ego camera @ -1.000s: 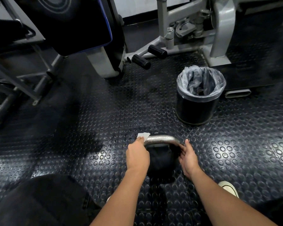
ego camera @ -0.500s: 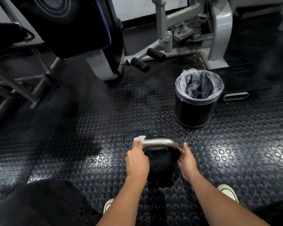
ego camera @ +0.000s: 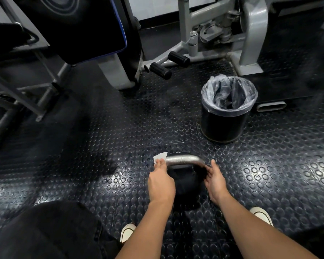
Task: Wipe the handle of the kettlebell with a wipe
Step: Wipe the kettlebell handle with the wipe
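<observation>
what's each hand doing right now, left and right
Left hand: closed on the wipe at the left end of the kettlebell handle.
Right hand: open, fingers straight against the kettlebell's right side.

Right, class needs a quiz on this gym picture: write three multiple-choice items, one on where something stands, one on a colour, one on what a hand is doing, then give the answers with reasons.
1. Where does the bin stand relative to the kettlebell?
A. Beyond it, toward the person's right
B. Between the person's feet
C. On top of it

2. What colour is the wipe?
A. Blue
B. White
C. Red

3. What is the left hand doing?
A. Hanging idle at the person's side
B. Lifting the bin
C. Holding the wipe against the left end of the handle

Answers:
1 A: the bin sits on the studded floor farther from the camera and rightward.
2 B: the piece showing above the fingers is white.
3 C: its fingers meet the wipe at the handle's left end, while the right hand rests against the kettlebell's other side.
</observation>
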The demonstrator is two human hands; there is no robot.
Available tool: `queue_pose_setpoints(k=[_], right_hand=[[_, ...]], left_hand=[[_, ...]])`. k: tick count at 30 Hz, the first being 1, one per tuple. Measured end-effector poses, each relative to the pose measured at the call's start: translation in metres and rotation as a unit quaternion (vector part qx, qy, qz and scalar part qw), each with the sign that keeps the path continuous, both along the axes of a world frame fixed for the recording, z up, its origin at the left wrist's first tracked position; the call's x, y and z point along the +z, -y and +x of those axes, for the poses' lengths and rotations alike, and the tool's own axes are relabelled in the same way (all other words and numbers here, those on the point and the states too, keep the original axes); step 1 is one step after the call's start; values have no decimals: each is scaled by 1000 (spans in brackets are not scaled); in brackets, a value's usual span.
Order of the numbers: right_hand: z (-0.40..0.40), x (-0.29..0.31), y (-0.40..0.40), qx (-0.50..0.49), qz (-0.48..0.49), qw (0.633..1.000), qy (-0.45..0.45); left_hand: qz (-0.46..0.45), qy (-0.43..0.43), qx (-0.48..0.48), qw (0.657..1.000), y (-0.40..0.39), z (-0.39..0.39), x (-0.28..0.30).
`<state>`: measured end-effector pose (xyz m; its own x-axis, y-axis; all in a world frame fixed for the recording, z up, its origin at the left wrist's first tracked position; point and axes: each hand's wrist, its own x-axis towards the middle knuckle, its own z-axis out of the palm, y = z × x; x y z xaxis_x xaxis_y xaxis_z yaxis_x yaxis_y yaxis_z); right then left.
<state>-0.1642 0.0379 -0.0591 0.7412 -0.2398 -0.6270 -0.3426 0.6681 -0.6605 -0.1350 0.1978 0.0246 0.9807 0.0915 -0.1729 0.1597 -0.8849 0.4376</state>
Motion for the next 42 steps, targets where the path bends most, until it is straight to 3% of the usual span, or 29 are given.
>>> queue_pose_setpoints(k=[10, 16, 22, 28, 33, 42], right_hand=[[1, 2, 1, 12, 3, 1000, -3], [0, 3, 1, 16, -12, 1000, -11], [-1, 1, -1, 2, -9, 1000, 3], [0, 4, 0, 10, -2, 1000, 5], [-1, 0, -1, 6, -2, 1000, 9], [0, 1, -2, -7, 3, 1000, 7]], left_hand=[[-18, 34, -30, 999, 2, -4, -7], [-46, 23, 15, 999, -2, -5, -10], [-44, 36, -25, 998, 4, -19, -8], [-63, 31, 34, 997, 11, -12, 0], [-60, 22, 6, 998, 12, -23, 1], [-85, -6, 58, 995, 16, -29, 1]])
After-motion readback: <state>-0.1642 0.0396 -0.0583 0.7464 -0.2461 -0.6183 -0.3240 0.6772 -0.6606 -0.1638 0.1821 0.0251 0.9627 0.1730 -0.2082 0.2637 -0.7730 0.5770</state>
